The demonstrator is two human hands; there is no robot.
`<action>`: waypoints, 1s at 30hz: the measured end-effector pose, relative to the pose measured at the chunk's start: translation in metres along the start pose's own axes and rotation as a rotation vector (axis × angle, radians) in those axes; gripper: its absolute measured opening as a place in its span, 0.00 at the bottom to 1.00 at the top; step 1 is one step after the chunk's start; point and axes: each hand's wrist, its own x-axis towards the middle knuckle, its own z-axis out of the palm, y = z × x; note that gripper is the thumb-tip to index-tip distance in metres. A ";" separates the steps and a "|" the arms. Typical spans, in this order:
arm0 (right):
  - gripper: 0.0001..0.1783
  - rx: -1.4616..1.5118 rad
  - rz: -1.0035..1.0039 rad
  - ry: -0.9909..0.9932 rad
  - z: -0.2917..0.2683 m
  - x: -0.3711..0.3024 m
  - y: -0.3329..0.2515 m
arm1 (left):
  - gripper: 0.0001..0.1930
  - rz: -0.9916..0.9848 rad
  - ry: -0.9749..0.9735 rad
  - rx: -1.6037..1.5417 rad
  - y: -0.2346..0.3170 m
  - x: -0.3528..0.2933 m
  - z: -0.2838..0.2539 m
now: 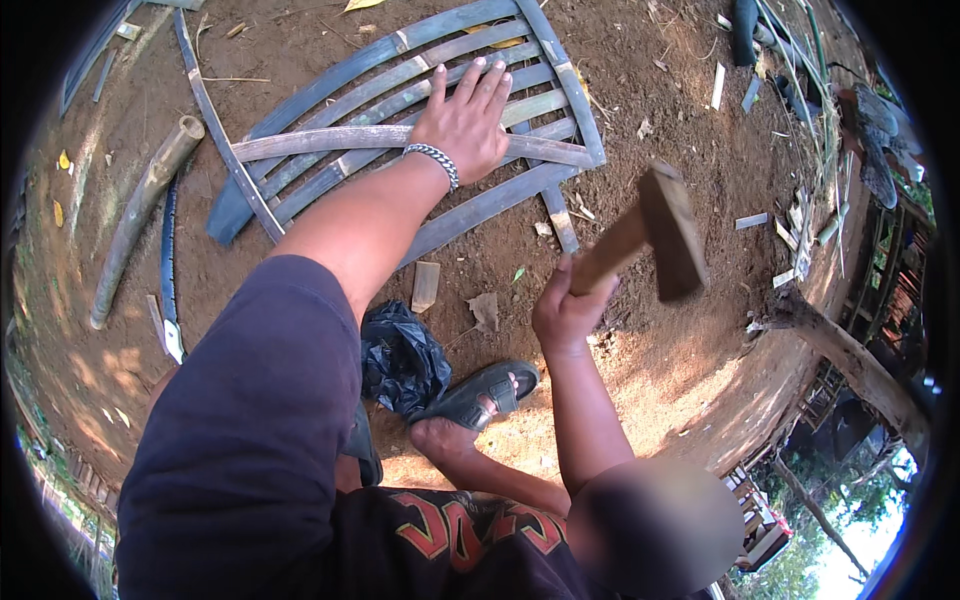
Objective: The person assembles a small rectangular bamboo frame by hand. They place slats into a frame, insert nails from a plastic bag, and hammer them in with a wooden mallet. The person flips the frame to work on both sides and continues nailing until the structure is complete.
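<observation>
My left hand [466, 122], with a chain bracelet at the wrist, lies flat with its fingers stretched out on a frame of split bamboo slats [375, 97]. It presses on the slats near the frame's right-hand crosspiece [568, 80]. Beneath the palm, one pale slat [320, 141] runs across the others. My right hand [572, 308] is closed round the handle of a wooden mallet [672, 232], held up to the right of the frame. The mallet's head is slightly blurred and apart from the bamboo.
A bamboo pole [146, 220] and a saw [170, 270] lie on the dirt at left. By my sandalled foot [480, 395] are a black plastic bag [403, 358] and a wood block [425, 287]. Bamboo offcuts [797, 235] and a log [850, 365] are at right.
</observation>
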 end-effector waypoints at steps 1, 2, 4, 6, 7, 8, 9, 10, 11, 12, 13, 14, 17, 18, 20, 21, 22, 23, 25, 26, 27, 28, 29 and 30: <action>0.21 -0.008 0.049 -0.062 0.005 0.002 0.004 | 0.36 -0.004 -0.010 0.014 -0.001 0.001 -0.002; 0.20 -0.370 0.126 -0.349 0.004 0.013 0.010 | 0.36 -0.007 -0.020 0.028 -0.001 0.003 -0.003; 0.20 -0.267 0.098 -0.282 -0.003 0.018 -0.011 | 0.36 -0.026 -0.024 0.023 -0.004 -0.002 -0.003; 0.21 -0.057 0.118 -0.178 -0.010 0.020 -0.031 | 0.36 -0.034 0.005 0.022 -0.007 0.000 -0.002; 0.22 -0.036 0.038 -0.082 -0.005 0.015 -0.023 | 0.36 -0.033 0.007 0.021 -0.007 0.001 -0.002; 0.22 -0.014 -0.042 0.014 0.005 0.009 -0.007 | 0.36 -0.033 0.009 0.020 -0.008 0.002 -0.002; 0.23 0.000 -0.120 0.116 0.006 0.007 -0.002 | 0.36 -0.027 0.014 0.012 -0.005 0.004 -0.003; 0.24 -0.239 0.227 -0.236 0.003 0.015 -0.005 | 0.36 -0.030 0.023 0.005 -0.003 0.004 -0.002; 0.23 -0.365 0.151 -0.306 0.005 0.020 0.009 | 0.36 -0.033 0.033 -0.001 0.000 0.003 0.000; 0.22 -0.321 0.143 -0.311 -0.001 0.020 -0.003 | 0.36 -0.041 0.038 -0.001 -0.003 0.000 0.002; 0.21 -0.269 0.122 -0.318 -0.006 0.023 -0.015 | 0.36 -0.045 0.033 0.008 -0.006 0.000 0.001; 0.20 -0.177 0.056 -0.199 -0.002 0.021 -0.018 | 0.36 -0.049 0.028 0.016 -0.009 0.000 0.000; 0.19 -0.117 0.020 -0.067 0.002 0.009 -0.010 | 0.35 -0.038 0.021 -0.001 -0.004 0.000 0.000; 0.20 -0.211 0.086 -0.179 0.006 0.013 0.002 | 0.35 -0.039 0.021 -0.001 -0.005 -0.001 0.002; 0.20 -0.276 0.077 -0.248 0.001 0.011 0.016 | 0.35 -0.040 0.042 -0.014 -0.004 -0.001 0.003; 0.20 -0.241 0.098 -0.217 -0.001 0.006 0.017 | 0.35 -0.042 0.036 -0.005 -0.007 0.001 0.001; 0.21 -0.211 0.129 -0.189 -0.004 -0.003 0.018 | 0.35 -0.040 0.023 -0.004 -0.006 0.000 0.000; 0.21 -0.181 0.160 -0.162 -0.007 -0.013 0.020 | 0.35 -0.038 0.009 -0.002 -0.006 -0.002 0.000; 0.23 -0.157 0.165 -0.068 -0.009 -0.034 0.051 | 0.35 -0.039 0.029 -0.007 -0.007 -0.002 0.002; 0.23 -0.178 0.153 -0.016 -0.014 -0.043 0.069 | 0.35 -0.036 0.036 -0.018 -0.004 0.000 0.002; 0.24 -0.195 0.136 0.032 -0.018 -0.051 0.086 | 0.35 -0.035 0.043 -0.023 -0.003 0.001 0.001; 0.24 -0.276 0.171 0.037 -0.023 -0.055 0.095 | 0.35 -0.035 0.069 -0.039 -0.004 -0.001 0.003; 0.27 -0.345 0.184 0.060 -0.028 -0.061 0.102 | 0.35 -0.029 0.079 -0.045 -0.006 -0.001 0.004; 0.28 -0.390 0.171 0.070 -0.032 -0.067 0.114 | 0.35 -0.018 0.089 -0.056 -0.007 -0.001 0.005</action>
